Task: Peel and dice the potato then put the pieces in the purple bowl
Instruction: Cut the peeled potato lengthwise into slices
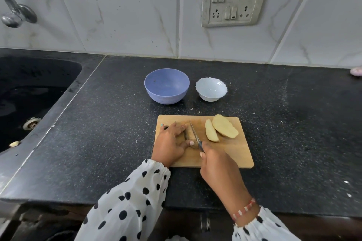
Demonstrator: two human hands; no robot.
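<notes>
Knife work is on at the cutting board (231, 154), centre of the frame, on the black stone counter (109, 123). Her left hand (171, 142) lies flat-ish over a potato piece (189, 137), fingers spread and pressing it down, thumb tip at its near end; I can only glimpse a sliver of it between the fingers, so its shape is hard to call. Her right hand (217, 164) is wrapped round the handle of the kitchen knife (195, 136), the blade running away from her, lying along the right flank of that held piece. So the piece sits just left of the blade, its long axis looks to run the same way as the blade, and the left hand is the one on top of it. I'd judge this a lengthwise cut into strips.

Right of the knife, two pale peeled potato slices (221, 129) lean together, cut faces up, waiting their turn.

Above the board, the purple bowl (167, 86) stands with nothing in it, a white scalloped bowl (211, 89) just beside it to the right. Far left, the dark sink (29, 92).
</notes>
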